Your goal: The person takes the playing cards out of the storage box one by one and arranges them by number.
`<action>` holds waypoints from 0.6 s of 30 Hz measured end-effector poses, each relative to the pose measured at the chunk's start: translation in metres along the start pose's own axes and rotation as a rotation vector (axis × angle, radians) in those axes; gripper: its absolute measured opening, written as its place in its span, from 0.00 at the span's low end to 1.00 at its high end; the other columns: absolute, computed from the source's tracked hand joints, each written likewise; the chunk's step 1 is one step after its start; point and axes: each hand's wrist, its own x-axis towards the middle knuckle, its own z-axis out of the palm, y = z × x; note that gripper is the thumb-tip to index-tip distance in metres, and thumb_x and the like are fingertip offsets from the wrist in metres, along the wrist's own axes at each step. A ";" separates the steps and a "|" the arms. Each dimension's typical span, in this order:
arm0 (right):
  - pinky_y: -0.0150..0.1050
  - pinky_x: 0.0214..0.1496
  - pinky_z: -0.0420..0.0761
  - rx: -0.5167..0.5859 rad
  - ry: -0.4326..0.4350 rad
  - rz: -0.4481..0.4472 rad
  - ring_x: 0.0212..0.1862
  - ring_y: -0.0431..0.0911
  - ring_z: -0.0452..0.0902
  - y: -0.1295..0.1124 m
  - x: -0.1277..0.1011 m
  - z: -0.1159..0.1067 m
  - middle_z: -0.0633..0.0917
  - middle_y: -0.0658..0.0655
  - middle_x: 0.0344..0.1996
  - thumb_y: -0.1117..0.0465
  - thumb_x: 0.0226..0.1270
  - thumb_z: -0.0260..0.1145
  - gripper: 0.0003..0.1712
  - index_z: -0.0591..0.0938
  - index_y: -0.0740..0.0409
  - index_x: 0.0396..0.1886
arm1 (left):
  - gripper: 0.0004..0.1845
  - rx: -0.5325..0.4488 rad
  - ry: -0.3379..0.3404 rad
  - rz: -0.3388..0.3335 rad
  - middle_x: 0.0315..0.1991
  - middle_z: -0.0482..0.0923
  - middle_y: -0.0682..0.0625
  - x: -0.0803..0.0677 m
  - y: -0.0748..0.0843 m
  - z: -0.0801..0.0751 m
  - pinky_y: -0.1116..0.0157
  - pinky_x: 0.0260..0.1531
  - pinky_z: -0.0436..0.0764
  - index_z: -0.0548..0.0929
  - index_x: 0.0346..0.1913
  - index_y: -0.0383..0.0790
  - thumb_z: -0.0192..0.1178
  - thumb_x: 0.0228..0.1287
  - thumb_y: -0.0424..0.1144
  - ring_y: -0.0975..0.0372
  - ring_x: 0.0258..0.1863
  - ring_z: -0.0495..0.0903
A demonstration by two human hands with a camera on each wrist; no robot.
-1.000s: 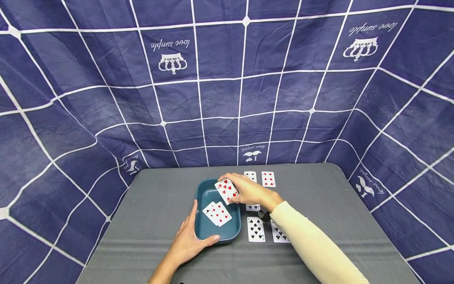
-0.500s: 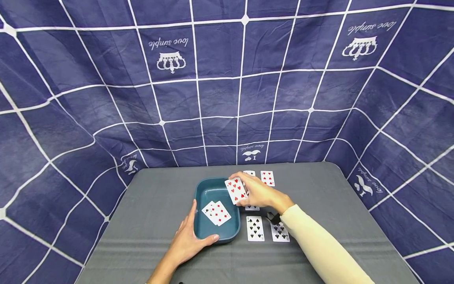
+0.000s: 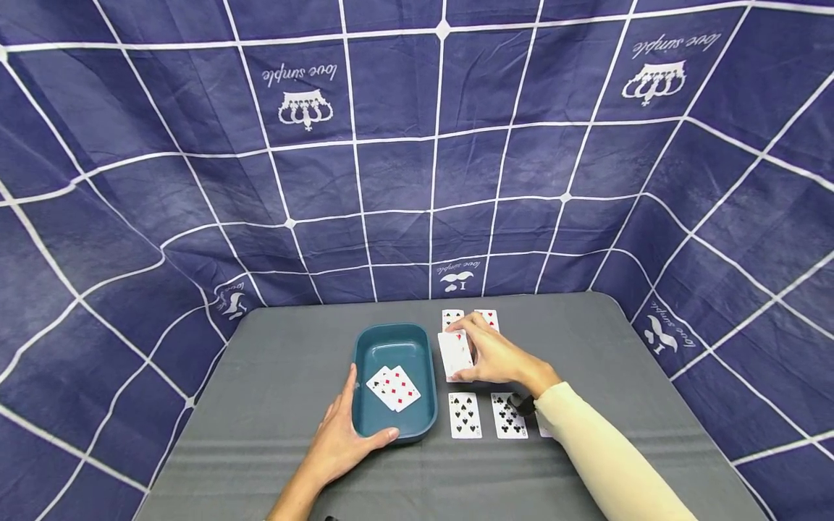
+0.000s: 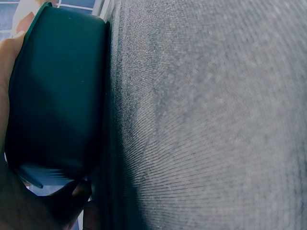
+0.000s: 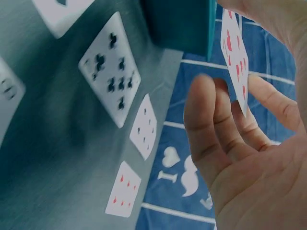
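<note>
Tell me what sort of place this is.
Probably a staged recording booth, not a home: a navy grid-printed cloth hangs behind and beside a grey-covered table, which holds only a teal tray and playing cards.

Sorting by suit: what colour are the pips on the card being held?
Red, on the card in the right hand; clearest in the right wrist view.
</note>
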 end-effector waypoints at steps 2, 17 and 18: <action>0.37 0.52 0.84 -0.011 0.005 0.009 0.46 0.42 0.79 0.006 -0.005 -0.001 0.80 0.55 0.58 0.54 0.53 0.96 0.51 0.81 0.52 0.75 | 0.82 0.000 0.001 0.002 0.91 0.67 0.35 0.000 0.000 0.000 0.22 0.75 0.75 0.44 0.99 0.59 0.87 0.51 0.74 0.33 0.87 0.71; 0.51 0.67 0.85 -0.073 -0.026 0.124 0.60 0.49 0.85 0.043 -0.043 -0.010 0.83 0.53 0.63 0.43 0.61 0.92 0.48 0.85 0.50 0.79 | 0.83 0.005 -0.004 -0.018 0.91 0.68 0.35 0.001 -0.005 0.001 0.19 0.77 0.70 0.41 0.99 0.63 0.87 0.50 0.75 0.32 0.88 0.69; 0.54 0.71 0.85 -0.074 -0.027 0.134 0.64 0.51 0.85 0.045 -0.044 -0.011 0.83 0.53 0.65 0.43 0.62 0.92 0.48 0.85 0.50 0.80 | 0.83 0.006 -0.006 -0.018 0.91 0.68 0.35 0.001 -0.004 0.001 0.19 0.77 0.70 0.41 0.99 0.63 0.87 0.50 0.75 0.32 0.88 0.69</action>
